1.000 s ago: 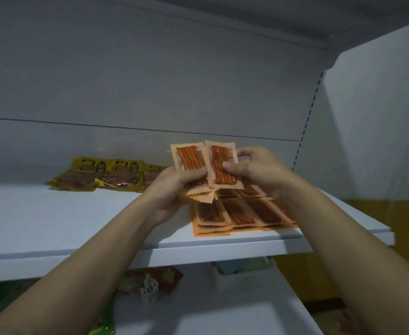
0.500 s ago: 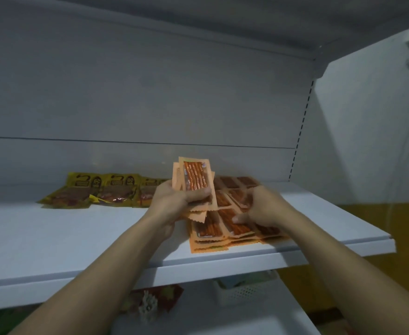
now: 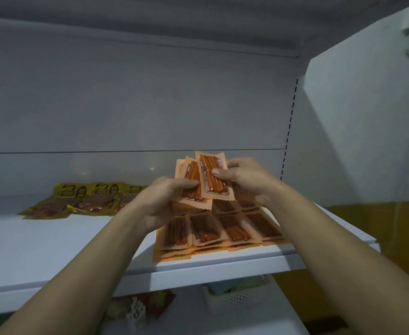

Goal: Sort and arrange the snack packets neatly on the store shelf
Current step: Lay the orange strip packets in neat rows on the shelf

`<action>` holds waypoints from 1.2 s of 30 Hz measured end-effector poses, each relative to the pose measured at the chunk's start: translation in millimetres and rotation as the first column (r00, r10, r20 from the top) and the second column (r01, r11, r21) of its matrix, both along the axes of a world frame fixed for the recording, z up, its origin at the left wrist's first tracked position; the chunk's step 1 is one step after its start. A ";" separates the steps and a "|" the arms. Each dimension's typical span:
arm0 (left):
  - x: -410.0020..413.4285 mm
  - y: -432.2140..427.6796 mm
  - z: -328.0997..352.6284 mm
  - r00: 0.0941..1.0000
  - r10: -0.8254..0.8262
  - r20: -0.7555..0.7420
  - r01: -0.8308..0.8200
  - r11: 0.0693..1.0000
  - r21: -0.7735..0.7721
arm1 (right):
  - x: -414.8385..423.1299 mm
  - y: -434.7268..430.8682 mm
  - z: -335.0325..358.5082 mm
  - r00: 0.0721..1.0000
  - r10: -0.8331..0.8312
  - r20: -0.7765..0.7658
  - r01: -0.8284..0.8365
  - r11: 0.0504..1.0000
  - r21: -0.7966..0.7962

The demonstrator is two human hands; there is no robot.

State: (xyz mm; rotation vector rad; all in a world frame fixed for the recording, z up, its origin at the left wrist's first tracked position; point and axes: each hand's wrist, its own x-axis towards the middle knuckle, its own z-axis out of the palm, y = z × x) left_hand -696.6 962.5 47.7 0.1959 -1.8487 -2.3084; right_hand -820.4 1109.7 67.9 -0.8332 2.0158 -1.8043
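Above the white metal shelf (image 3: pixel 53 240) front, the left hand (image 3: pixel 161 201) grips a fan of flat orange snack packets (image 3: pixel 190 180) while the right hand (image 3: pixel 244 182) pinches the front packet (image 3: pixel 211 175) — squaring them up, likely. Next they need laying flush on the orange rows (image 3: pixel 222 228) below — glossy yellow packets (image 3: pixel 77 201) lie behind, left.

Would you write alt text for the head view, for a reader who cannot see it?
Above a white shelf, the left hand grips an orange stack of snack packets and the right hand pinches the front packet. Under them more orange packets lie in overlapping rows at the shelf's front edge; yellow packets lie further left, towards the back.
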 end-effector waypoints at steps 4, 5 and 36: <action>-3.7 12.5 -4.4 0.988 0.155 -0.011 -0.155 0.988 0.000 | -19.3 34.7 -16.3 0.981 -0.143 -0.130 0.157 0.982 0.105; -2.2 14.2 -4.6 0.986 0.168 0.000 -0.168 0.986 0.014 | -22.6 42.1 -22.5 0.987 -0.119 -0.110 0.135 0.979 0.153; -32.3 112.4 -25.2 0.949 0.316 0.018 -0.315 0.949 -0.020 | -34.8 81.0 -40.8 0.997 0.061 0.045 -0.061 0.998 -0.012</action>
